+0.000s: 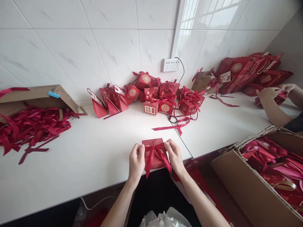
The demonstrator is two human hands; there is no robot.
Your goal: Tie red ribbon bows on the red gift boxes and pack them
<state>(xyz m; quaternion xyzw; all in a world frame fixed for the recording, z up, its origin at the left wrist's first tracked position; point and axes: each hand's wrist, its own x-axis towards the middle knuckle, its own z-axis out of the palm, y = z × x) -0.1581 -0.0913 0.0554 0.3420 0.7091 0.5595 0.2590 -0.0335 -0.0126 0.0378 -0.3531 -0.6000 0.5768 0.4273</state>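
Note:
A small red gift box (154, 145) sits at the near edge of the white table (82, 157), with a red ribbon (158, 156) crossing its top and two tails hanging over the edge. My left hand (136, 161) pinches the ribbon at the box's left side. My right hand (174, 155) pinches the ribbon at the right side. Both hands have curled fingers pressed to the ribbon loops.
Finished red boxes (165, 97) cluster by the wall under a socket (170, 64). A loose ribbon (176, 126) lies before them. Ribbons (30, 126) spill from a carton at left. An open carton (260, 176) stands at right. Another person's hands (272, 94) work near red bags (251, 72).

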